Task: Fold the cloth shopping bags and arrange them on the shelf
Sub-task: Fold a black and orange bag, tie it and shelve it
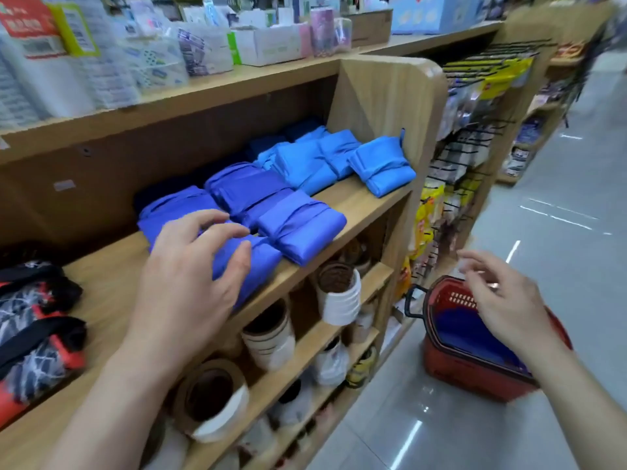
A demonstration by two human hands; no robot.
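Both my hands are free at the bag shelf, one over the folded stack and one over the basket.

From my feed, the pale wooden shelf (356, 200) with its rounded end panel fills the left, beside a glossy grey tiled floor (559, 232). A red slotted plastic basket (451, 368) stands on the floor with loose blue cloth (461, 330) inside. On the shelf lie smooth, strap-tied bundles: royal-blue folded bags (298, 228) in front and sky-blue folded bags (380, 167) further along. Crumpled red-and-black patterned bags (34, 320) sit at the left. Tape rolls (339, 293) line the boards below. My left hand (190, 276) spreads over the nearest royal-blue bag (251, 262), fingers apart and gripping nothing; I cannot tell whether it touches. My right hand (505, 303) is blurred above the basket, loosely spread and holding nothing.
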